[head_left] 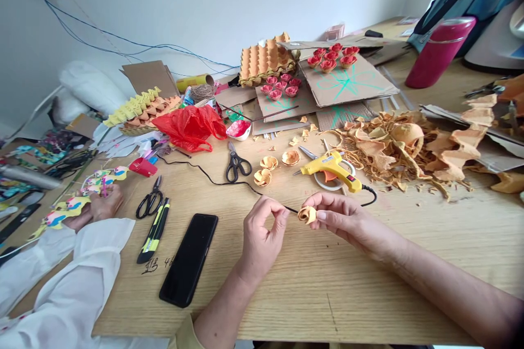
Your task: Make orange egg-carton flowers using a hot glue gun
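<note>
My right hand [347, 221] pinches a small peach-coloured rolled paper rose [307, 214] between thumb and fingers, above the table. Just left of it is my left hand [267, 224], thumb and index fingertip pressed together; whatever is between them, if anything, is too small to make out. Behind the hands lies a yellow hot glue gun [333, 166], resting over scissors [310, 152], its black cord passing behind my fingers. Three open peach flower cups, one of them a cup [269, 163] with curled petals, sit left of the glue gun.
Egg-carton scraps [393, 144] are heaped at right, below a pink bottle [442, 52]. Red paper roses [328, 64] stand on cardboard [347, 84]. A phone [189, 259], a cutter [154, 232] and black scissors [237, 163] lie left. A co-worker's hand [105, 203] handles a painted carton strip [67, 208].
</note>
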Motion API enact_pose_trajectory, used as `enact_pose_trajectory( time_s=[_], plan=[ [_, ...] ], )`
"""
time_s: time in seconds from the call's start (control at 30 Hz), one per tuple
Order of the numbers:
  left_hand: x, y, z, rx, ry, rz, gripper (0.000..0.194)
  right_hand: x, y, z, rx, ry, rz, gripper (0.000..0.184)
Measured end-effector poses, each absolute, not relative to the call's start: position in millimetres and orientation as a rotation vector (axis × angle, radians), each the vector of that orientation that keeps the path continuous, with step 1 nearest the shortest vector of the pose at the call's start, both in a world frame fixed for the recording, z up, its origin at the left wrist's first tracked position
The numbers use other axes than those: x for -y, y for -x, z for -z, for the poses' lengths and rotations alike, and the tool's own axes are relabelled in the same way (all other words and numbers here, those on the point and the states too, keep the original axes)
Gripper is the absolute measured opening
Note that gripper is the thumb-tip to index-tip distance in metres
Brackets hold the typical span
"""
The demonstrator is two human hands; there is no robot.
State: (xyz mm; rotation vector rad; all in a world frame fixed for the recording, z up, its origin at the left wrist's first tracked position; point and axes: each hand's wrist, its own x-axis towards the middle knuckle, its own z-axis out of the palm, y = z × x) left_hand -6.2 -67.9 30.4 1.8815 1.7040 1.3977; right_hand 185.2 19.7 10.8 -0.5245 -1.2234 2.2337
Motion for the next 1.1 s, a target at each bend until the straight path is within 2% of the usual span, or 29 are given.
enact_pose_trajectory(
  time_s=[0.07, 0.23, 0.43, 0.77, 1.1],
  plan=[
    [70, 4, -31, -1.63, -1.897, -1.444, 0.006, -19, -185, -11, 1.144, 0.502, -2.309, 0.025],
    [72, -1, -31, -1.494, -1.971, -1.45, 0.035, -16, -183, -14, 1.131, 0.41, -2.355, 0.023],
    [71, -5, -33, -1.527, -2.059, -1.48, 0.023, -13, -178, -12, 1.194, 0.327, -2.296, 0.019],
    [73, -4, -33, -1.538, -2.175, -1.463, 0.026, -15, -177, -9, 1.279, 0.29, -2.192, 0.022],
    [73, -6, -37, -1.577, -2.112, -1.46, 0.027, -14, -180, -15, 1.286, 0.431, -2.232, 0.027]
  ],
)
